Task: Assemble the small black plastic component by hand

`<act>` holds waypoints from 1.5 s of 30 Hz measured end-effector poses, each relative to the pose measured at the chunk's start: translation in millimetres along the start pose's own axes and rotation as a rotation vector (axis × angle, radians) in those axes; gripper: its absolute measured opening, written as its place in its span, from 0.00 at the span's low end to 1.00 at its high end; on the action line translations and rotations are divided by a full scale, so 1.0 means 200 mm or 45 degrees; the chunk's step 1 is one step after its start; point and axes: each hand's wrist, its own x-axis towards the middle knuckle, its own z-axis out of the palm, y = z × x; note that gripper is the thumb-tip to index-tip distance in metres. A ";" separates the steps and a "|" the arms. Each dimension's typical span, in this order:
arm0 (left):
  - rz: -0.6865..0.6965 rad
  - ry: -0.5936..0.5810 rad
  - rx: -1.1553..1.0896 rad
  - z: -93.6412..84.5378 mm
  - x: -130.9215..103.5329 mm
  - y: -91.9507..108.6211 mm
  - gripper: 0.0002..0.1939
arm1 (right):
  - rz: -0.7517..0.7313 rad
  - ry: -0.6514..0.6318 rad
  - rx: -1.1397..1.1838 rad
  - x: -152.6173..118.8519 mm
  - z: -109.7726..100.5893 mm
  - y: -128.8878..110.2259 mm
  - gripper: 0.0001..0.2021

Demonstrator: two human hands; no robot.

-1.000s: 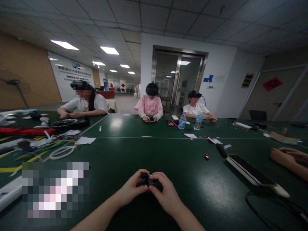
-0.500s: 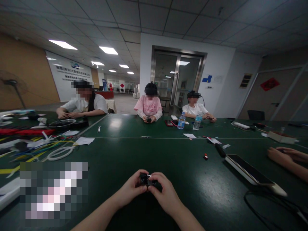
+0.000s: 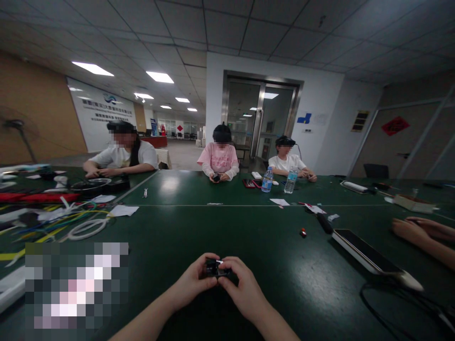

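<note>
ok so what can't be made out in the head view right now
In the head view:
Small black part: exact kind unclear; small, dark, partly covered by the left hand and right hand.
Pixelated patch: masks whatever lies beneath.
Co-worker's forearm: cut off by the right edge.
Water bottle labels: print too small.

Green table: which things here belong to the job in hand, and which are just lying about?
In hand:
small black object, held by left hand and right hand

Seemingly just lying about:
coiled white tube
small red item
black-topped white device
white paper
</note>
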 end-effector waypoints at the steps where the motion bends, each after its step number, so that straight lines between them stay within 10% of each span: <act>1: -0.002 -0.005 0.001 0.00 0.00 0.01 0.21 | 0.005 -0.005 0.000 0.00 0.00 0.00 0.10; 17: 0.043 -0.014 -0.034 0.00 0.01 -0.01 0.21 | 0.016 -0.002 0.029 0.00 -0.01 0.00 0.10; 45: -0.081 0.016 0.001 -0.03 -0.01 0.02 0.21 | 0.203 0.500 0.533 0.08 -0.18 0.20 0.16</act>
